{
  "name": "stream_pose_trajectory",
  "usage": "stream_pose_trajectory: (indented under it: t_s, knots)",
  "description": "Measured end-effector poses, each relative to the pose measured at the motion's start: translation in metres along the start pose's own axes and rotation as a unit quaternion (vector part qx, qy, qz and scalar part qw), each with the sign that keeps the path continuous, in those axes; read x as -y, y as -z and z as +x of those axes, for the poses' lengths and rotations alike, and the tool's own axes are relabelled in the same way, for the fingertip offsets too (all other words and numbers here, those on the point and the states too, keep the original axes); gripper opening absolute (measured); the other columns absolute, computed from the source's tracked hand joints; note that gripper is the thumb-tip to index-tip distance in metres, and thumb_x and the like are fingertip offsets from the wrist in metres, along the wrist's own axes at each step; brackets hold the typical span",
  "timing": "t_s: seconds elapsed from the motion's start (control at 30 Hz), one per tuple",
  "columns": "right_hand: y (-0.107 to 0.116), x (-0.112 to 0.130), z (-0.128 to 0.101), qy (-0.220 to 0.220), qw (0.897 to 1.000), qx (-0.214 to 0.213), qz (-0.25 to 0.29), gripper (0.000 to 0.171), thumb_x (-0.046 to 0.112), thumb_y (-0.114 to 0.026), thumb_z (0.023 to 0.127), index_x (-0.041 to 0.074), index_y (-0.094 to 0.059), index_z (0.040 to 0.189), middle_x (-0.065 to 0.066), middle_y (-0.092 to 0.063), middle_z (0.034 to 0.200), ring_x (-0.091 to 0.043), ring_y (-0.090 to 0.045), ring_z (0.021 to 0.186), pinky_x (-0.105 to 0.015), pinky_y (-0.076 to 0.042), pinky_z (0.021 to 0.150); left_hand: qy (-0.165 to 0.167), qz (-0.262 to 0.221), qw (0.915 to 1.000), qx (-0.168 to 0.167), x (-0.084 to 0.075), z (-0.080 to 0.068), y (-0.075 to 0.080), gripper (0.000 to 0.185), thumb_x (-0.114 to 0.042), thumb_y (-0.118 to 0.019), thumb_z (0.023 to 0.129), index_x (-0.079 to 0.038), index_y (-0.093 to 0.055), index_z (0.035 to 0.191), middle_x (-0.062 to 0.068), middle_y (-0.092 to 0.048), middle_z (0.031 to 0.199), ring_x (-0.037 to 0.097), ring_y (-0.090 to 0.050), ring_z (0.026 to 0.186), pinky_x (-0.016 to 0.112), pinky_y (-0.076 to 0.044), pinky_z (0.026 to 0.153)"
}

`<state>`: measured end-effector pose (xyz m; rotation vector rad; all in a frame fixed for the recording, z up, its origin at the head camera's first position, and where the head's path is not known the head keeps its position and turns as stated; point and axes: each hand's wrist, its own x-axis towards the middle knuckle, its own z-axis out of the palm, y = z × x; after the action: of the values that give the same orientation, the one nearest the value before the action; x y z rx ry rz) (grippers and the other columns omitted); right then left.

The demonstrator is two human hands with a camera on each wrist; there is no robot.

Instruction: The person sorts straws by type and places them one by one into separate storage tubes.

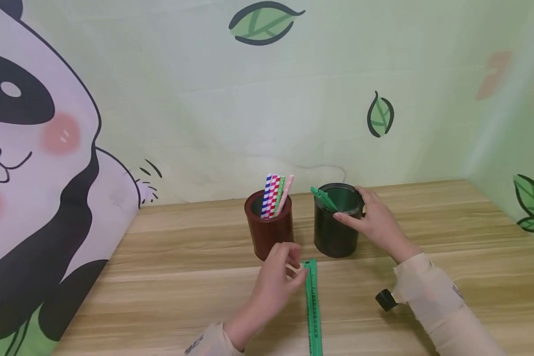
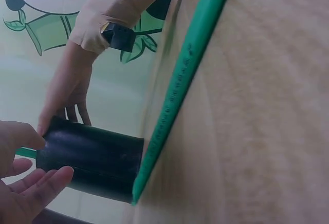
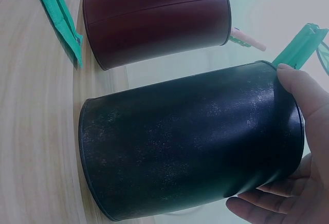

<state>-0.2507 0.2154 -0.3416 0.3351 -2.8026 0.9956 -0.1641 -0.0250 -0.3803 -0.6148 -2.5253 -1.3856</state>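
A black cylindrical holder (image 1: 335,232) stands on the table, and my right hand (image 1: 380,222) grips it at the rim, thumb at the front and fingers around the far side. Inside it leans a green packet (image 1: 324,199), its end sticking out over the left rim. My left hand (image 1: 276,277) hovers in front of the holders, fingers loosely bent and apart, with nothing between them in the left wrist view. Just right of it, a long, thin green packet (image 1: 313,306) with black print lies on the table, pointing towards the black holder.
Left of the black holder stands a dark red cylindrical holder (image 1: 271,237) with several patterned paper straws (image 1: 273,198). The wooden table (image 1: 169,277) meets a cloth backdrop (image 1: 196,123) printed with a panda and leaves. A thin cord (image 1: 320,166) shows against the backdrop.
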Motion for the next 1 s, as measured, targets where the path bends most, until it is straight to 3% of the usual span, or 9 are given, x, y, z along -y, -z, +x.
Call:
stream_pose_trajectory:
  t_s: [0.27, 0.57, 1.0]
  knots:
    - [0.0, -0.001, 0.001, 0.0, 1.0, -0.001, 0.001, 0.097, 0.054, -0.063, 0.085, -0.006, -0.022, 0.149, -0.031, -0.032, 0.148, -0.047, -0.038, 0.132, -0.063, -0.036, 0.104, 0.02, 0.03, 0.999, 0.027, 0.008, -0.009, -0.006, 0.035, 0.0, -0.07, 0.082, -0.002, -0.053, 0.112, 0.009, -0.055, 0.094, 0.015, -0.061, 0.079, 0.02, -0.054, 0.068]
    - [0.001, -0.002, 0.0, 0.0, 1.0, -0.001, 0.004, 0.096, 0.053, -0.064, 0.086, -0.007, -0.021, 0.148, -0.032, -0.033, 0.148, -0.047, -0.038, 0.132, -0.063, -0.036, 0.105, 0.034, 0.081, 0.9946, 0.055, 0.016, -0.013, -0.023, 0.035, -0.006, -0.076, 0.076, -0.003, -0.055, 0.105, 0.003, -0.054, 0.083, 0.007, -0.047, 0.072, 0.019, -0.043, 0.066]
    - [0.001, 0.001, 0.001, 0.002, 1.0, 0.001, 0.007, 0.096, 0.053, -0.063, 0.086, -0.006, -0.021, 0.149, -0.031, -0.031, 0.149, -0.046, -0.037, 0.133, -0.062, -0.035, 0.106, 0.106, 0.093, 0.9865, 0.083, 0.024, -0.007, -0.032, 0.038, -0.005, -0.078, 0.071, -0.003, -0.054, 0.101, 0.001, -0.049, 0.079, 0.01, -0.045, 0.067, 0.022, -0.039, 0.06]
